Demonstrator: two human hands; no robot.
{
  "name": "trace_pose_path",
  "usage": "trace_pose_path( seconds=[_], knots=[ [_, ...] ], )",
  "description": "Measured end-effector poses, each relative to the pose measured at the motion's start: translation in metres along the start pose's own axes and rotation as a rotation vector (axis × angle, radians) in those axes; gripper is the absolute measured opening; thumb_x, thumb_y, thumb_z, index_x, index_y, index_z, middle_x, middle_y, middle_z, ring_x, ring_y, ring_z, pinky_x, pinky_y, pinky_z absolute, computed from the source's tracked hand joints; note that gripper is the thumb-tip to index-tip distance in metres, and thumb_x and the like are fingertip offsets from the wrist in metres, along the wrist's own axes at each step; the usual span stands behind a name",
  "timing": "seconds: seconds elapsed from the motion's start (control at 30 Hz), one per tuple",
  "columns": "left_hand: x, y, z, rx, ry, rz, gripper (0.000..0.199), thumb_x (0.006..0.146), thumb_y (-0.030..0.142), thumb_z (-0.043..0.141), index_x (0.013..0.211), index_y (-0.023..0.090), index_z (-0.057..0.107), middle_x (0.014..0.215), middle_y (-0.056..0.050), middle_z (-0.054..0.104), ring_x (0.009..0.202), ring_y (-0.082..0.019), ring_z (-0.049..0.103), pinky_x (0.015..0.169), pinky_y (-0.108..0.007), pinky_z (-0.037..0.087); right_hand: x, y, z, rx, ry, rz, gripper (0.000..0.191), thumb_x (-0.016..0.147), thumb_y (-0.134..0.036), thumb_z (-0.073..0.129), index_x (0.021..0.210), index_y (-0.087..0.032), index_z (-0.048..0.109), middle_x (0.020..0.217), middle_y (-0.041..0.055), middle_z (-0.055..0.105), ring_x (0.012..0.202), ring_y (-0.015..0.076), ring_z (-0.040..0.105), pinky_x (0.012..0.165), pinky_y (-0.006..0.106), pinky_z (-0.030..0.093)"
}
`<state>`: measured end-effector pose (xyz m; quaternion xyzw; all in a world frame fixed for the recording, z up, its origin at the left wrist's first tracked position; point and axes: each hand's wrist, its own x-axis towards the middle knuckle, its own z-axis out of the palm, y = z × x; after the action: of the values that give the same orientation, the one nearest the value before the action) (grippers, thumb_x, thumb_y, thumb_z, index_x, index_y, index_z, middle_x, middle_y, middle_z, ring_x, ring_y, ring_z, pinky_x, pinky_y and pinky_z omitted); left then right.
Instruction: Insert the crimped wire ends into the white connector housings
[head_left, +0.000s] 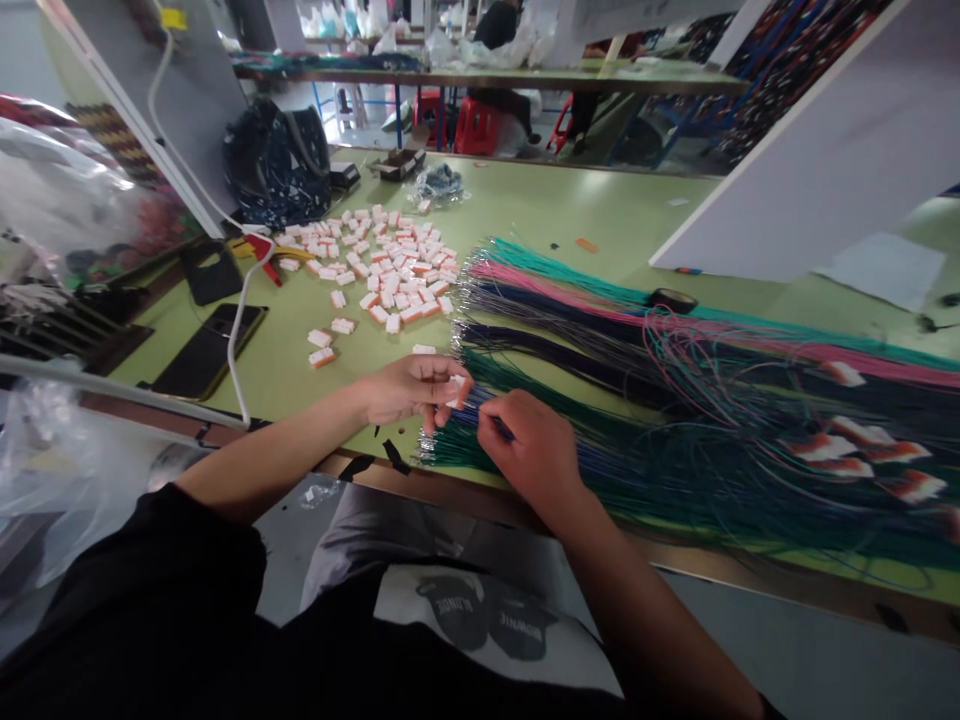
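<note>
A white and orange connector housing [458, 393] is pinched in the fingers of my left hand [405, 388]. Just right of it, my right hand [534, 445] is closed, with what looks like a dark blue wire at its fingertips; the curled fingers hide most of it. Below and around both hands lie bundles of green and blue wires [600, 460], their metal terminal ends [427, 445] pointing left. Pink wires [540, 285] and teal wires [555, 265] run farther back. Beyond my left hand is a loose pile of connector housings [397, 265].
Several housings with wires [847, 445] lie on the bundles at right. A phone [210, 350], a white cable [238, 350] and red-and-yellow-handled pliers [266, 255] are at left. Black tape [671, 299] sits behind the wires. A white panel [810, 170] rises at right.
</note>
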<state>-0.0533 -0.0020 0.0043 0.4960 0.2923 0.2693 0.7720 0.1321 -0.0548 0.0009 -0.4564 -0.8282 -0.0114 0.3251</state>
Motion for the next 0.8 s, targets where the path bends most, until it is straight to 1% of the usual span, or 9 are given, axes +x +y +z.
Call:
trace_pose_path(
  seconds=[0.17,0.43,0.5,0.6,0.63,0.7,0.8],
  knots=[
    [0.001,-0.002,0.003,0.025,-0.019,0.009,0.033,0.068,0.036,0.076,0.079,0.012,0.055,0.061,0.003,0.058,0.044,-0.004,0.051,0.036,-0.015,0.041,-0.001,-0.001,0.003,0.004,0.037,-0.037,0.023,0.080,-0.014,0.046,0.059,-0.019,0.055,0.056,-0.0009,0.052,0.056,0.0108,0.046,0.055,0.023,0.031],
    [0.003,-0.011,0.006,0.024,-0.012,0.015,0.035,0.064,0.036,0.077,0.079,0.013,0.055,0.065,0.003,0.059,0.044,-0.004,0.051,0.036,-0.015,0.038,-0.002,-0.004,0.007,-0.030,0.007,-0.073,0.027,0.084,-0.017,0.044,0.061,-0.018,0.057,0.056,0.0002,0.054,0.054,0.0108,0.047,0.054,0.023,0.031],
    [0.003,-0.013,0.006,0.033,-0.003,0.028,0.034,0.066,0.035,0.076,0.079,0.013,0.055,0.066,0.003,0.059,0.044,-0.003,0.051,0.037,-0.015,0.037,-0.003,-0.004,0.009,-0.066,-0.024,-0.075,0.029,0.086,-0.018,0.042,0.062,-0.017,0.059,0.056,0.0018,0.057,0.055,0.0118,0.048,0.054,0.024,0.031],
    [0.003,-0.013,0.005,0.052,0.001,0.046,0.032,0.067,0.036,0.075,0.079,0.013,0.054,0.066,0.003,0.059,0.044,-0.003,0.051,0.037,-0.015,0.036,-0.004,-0.004,0.008,-0.086,-0.128,-0.029,0.030,0.087,-0.019,0.040,0.067,-0.016,0.062,0.062,0.0050,0.063,0.060,0.0143,0.054,0.056,0.025,0.033],
    [0.003,-0.012,0.004,0.061,-0.007,0.043,0.032,0.068,0.036,0.075,0.078,0.013,0.055,0.066,0.003,0.058,0.044,-0.003,0.051,0.037,-0.015,0.036,-0.003,-0.003,0.006,-0.055,-0.164,-0.003,0.029,0.087,-0.020,0.041,0.069,-0.016,0.063,0.065,0.0054,0.065,0.062,0.0148,0.056,0.057,0.025,0.034],
    [0.003,-0.009,0.003,0.081,-0.036,0.036,0.033,0.068,0.038,0.075,0.078,0.013,0.055,0.064,0.003,0.058,0.044,-0.003,0.050,0.038,-0.015,0.038,0.001,-0.001,-0.002,0.086,-0.224,0.053,0.026,0.087,-0.023,0.043,0.074,-0.017,0.065,0.072,0.0045,0.068,0.066,0.0148,0.059,0.060,0.025,0.037],
    [0.000,-0.003,-0.001,0.097,-0.077,0.046,0.036,0.067,0.041,0.075,0.078,0.013,0.056,0.064,0.003,0.059,0.045,-0.003,0.050,0.039,-0.014,0.039,0.008,0.007,-0.019,0.311,-0.242,0.164,0.023,0.087,-0.028,0.046,0.077,-0.019,0.065,0.076,0.0010,0.069,0.069,0.0132,0.060,0.063,0.023,0.040]
  ],
)
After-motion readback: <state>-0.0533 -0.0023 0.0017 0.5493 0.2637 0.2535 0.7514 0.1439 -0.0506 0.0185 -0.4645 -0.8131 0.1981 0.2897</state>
